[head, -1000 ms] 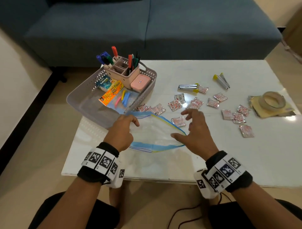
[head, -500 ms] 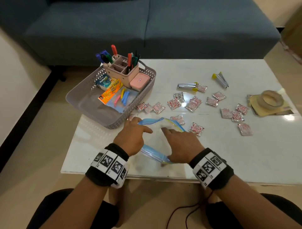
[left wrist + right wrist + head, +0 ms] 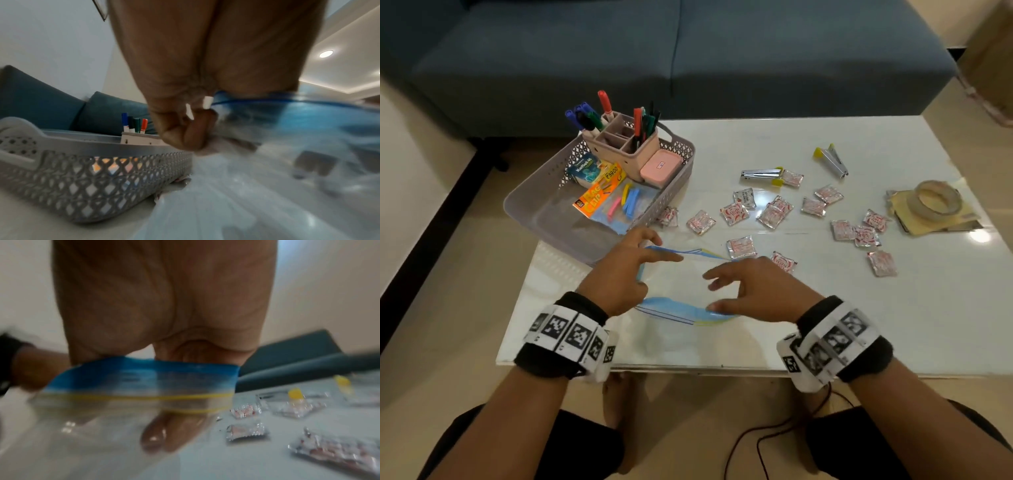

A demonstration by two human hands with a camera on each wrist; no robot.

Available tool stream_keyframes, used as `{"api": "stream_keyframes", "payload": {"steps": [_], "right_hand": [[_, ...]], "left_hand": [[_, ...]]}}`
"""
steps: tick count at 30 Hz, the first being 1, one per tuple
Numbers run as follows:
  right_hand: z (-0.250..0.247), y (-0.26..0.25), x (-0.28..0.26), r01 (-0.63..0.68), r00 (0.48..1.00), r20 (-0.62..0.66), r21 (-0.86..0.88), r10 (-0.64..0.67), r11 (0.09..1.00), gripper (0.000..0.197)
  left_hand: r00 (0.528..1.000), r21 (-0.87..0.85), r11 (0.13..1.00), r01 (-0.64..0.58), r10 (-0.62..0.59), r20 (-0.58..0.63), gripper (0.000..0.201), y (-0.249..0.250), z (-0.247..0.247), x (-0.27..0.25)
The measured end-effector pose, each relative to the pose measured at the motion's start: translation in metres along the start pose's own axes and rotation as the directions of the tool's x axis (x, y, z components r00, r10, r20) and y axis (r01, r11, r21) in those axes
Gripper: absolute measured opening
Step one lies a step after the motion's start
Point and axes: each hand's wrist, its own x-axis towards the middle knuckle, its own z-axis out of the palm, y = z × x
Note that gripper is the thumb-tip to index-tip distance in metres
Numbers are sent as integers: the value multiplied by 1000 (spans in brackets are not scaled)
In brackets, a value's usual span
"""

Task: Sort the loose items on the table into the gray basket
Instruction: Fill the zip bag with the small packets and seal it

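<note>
Pinching the rim of the zip bag, the left hand steadies it while the right hand, its straight fingers inside, widens the mouth, likely for sachets.

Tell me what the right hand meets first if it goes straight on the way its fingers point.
Likely the clear zip bag: the right hand points into its open mouth, so it would run into the plastic, then the left hand pinching the opposite rim. Depth is unclear.

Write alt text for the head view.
A left hand pinches a clear blue-rimmed zip bag while the right hand reaches into it, on a table. Foil sachets, two staplers and tape lie right; a gray basket sits left.
</note>
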Motion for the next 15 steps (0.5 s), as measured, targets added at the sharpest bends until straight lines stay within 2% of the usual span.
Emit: {"api": "stream_keyframes", "payload": {"steps": [1,2,3,4,5,6,7,8,9,10,12,15], "right_hand": [[-7,2,-4,45,999,-16,288,-43,957,44],[-16,6,-7,82,995,-87,520,-42,850,34],[-26,10,-8,121,981,-196,647,12,753,27],[-36,19,-7,156,942,-320,686,103,711,22],[-43,30,-5,148,875,-437,650,208,745,19],[-47,48,1,61,792,-532,558,300,827,17],[-49,65,6,-94,743,-571,427,349,899,21],[-47,80,11,-284,740,-549,269,389,920,31],[-42,91,16,-431,759,-484,129,436,893,44],[-36,98,20,-514,768,-422,46,483,857,54],[-26,100,29,-549,772,-388,-8,504,836,50],[-19,92,40,-533,783,-409,-57,468,844,25]], "left_hand": [[1000,-28,999,-17,18,22,80,-2,-2,-2],[999,-53,998,-25,26,22,81,-3,-4,-3],[999,-72,997,-28,29,15,82,-4,-6,-4],[999,-79,996,-29,31,13,84,-4,-6,-5],[999,-77,997,-31,32,14,87,-4,-5,-6],[999,-69,997,-27,29,16,89,-4,-4,-5],[1000,-57,998,-22,23,17,91,-4,-3,-4],[1000,-50,999,-17,17,17,92,-6,-1,-3],[1000,-49,999,-12,13,17,94,-7,0,-2],[1000,-52,999,-9,10,19,95,-9,2,-1],[1000,-53,999,-9,10,18,97,-11,4,0],[1000,-57,998,-17,17,2,97,-11,5,-1]]}}
